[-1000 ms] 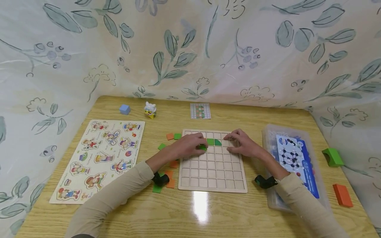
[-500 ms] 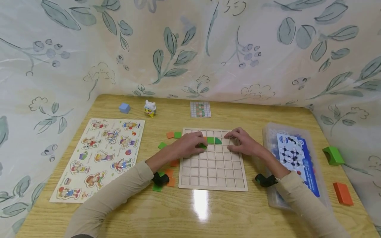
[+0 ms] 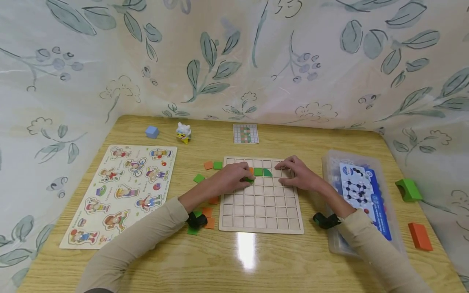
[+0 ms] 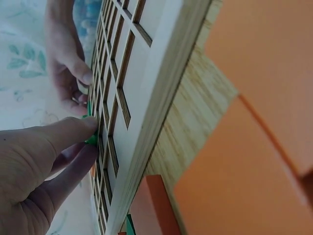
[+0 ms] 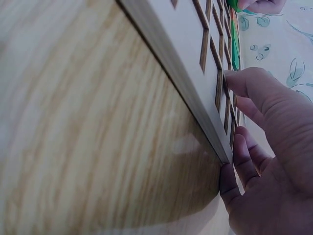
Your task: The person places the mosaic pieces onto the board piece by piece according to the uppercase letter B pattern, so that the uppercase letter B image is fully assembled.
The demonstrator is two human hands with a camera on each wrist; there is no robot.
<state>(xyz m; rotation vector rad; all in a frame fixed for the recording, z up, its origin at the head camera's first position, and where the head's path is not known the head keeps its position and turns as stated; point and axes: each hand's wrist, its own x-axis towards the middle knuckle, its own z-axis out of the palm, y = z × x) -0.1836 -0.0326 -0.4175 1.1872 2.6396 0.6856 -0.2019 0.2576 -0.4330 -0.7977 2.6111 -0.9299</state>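
On the table lies a wooden grid board (image 3: 261, 211) with square cells. My left hand (image 3: 231, 178) is over its upper left part, pinching a green tile (image 4: 91, 139) between thumb and fingers. Just beyond the fingertips, one row holds an orange tile (image 3: 251, 171), a green square tile (image 3: 258, 172) and a darker green quarter-round tile (image 3: 267, 172). My right hand (image 3: 301, 176) rests at the board's right edge with fingers loosely bent, holding no tile. In the right wrist view, its fingertips (image 5: 229, 178) are right at the board's corner.
Loose orange and green tiles (image 3: 199, 178) lie left of the board. A pattern card (image 3: 246, 134) is behind it. A picture puzzle board (image 3: 121, 195) lies at left, a clear plastic box (image 3: 333, 244) at right. A blue cube (image 3: 152, 132), figurine (image 3: 183, 132) and green and red blocks (image 3: 420, 236) stand around.
Both hands stay nearly where they were, the left one still pinching the green tile. The whole head view has shifted slightly upward and left.
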